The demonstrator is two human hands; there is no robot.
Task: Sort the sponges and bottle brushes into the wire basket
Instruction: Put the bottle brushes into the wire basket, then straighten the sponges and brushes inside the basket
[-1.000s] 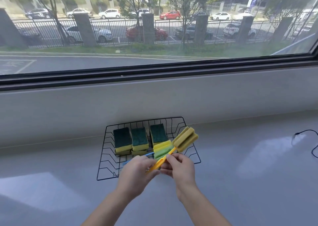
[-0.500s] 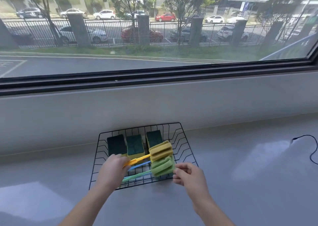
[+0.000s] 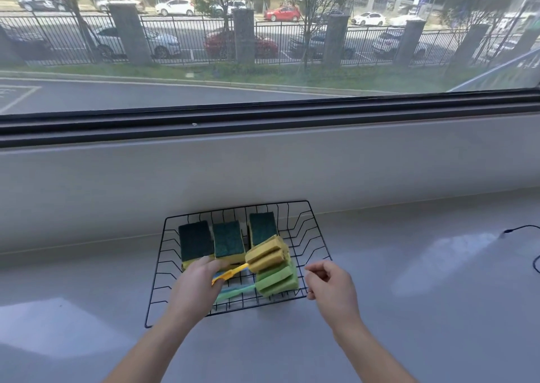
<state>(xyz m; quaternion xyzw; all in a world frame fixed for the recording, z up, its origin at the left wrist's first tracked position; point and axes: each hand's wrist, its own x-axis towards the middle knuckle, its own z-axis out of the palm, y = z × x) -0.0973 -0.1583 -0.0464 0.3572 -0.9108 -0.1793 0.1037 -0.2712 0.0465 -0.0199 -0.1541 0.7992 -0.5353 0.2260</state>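
The smooth, glossy grey surface [image 3: 409, 309] carries the black wire basket [image 3: 233, 209], thin-rodded and open-sided. Inside, three block sponges [image 3: 228, 241], dark scourer over yellow foam, line the back. The ribbed foam heads of the green bottle brush [image 3: 277, 279] and yellow bottle brush [image 3: 267, 254] lie in front. The left hand [image 3: 195, 286] pinches the yellow brush's slim plastic handle. The right hand [image 3: 331, 289] hovers loosely curled beside the rim, holding nothing. Placement seems nearly done; the next move is to release the handle gently.
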